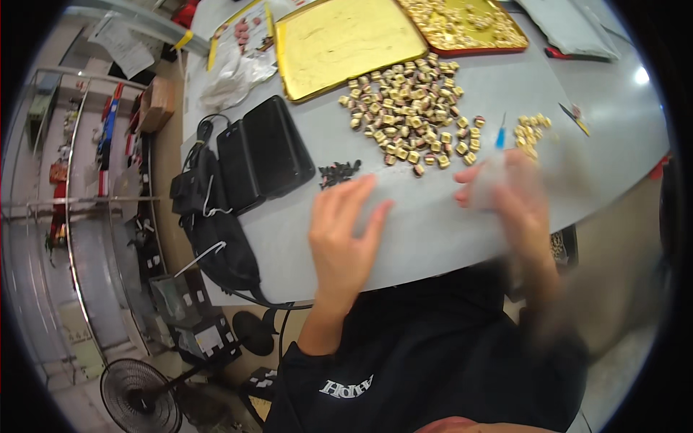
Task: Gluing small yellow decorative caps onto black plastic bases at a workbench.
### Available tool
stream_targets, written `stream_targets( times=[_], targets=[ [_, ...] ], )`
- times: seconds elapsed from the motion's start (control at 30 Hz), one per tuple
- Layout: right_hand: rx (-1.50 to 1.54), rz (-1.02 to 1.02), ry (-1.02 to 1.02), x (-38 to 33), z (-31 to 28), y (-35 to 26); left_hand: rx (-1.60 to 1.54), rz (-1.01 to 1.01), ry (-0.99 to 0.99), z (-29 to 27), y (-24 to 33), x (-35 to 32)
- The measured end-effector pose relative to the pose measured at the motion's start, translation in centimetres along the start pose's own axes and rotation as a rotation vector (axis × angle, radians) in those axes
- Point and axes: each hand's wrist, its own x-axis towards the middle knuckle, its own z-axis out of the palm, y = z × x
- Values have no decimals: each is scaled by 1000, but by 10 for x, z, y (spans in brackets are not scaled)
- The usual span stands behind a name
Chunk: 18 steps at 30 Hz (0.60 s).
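Observation:
My left hand [342, 232] is just above the near part of the table, its fingers stretched out and the thumb apart, with nothing seen in it. Its fingertips are beside a small heap of black parts [339, 173]. To the right, my right hand [521, 202] is smeared by motion and by a hazy patch in the picture. I cannot make out whether it holds anything. It is nearest to a blue-handled pointed tool [500, 137] and a small group of pale gold pieces [529, 133]. Beyond both hands spreads a large pile of small gold-and-dark blocks [411, 108].
Left of my left hand lie two black phone-like slabs [263, 151] and a black bag [220, 245] with cables. At the back are a yellow tray [346, 43], a tray of pale pieces [473, 25] and a plastic bag [234, 76]. Tweezers [575, 120] lie far right.

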Motion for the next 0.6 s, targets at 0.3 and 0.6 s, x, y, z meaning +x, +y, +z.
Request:
stream_targets(
  times=[0.3, 0.6],
  targets=[
    [-172, -95, 82, 31, -13, -9, 243, -130, 41, -1, -32, -1],
    [-199, 98, -13, 29, -12, -14, 316, -42, 30, 9, -34, 5]
  ],
)
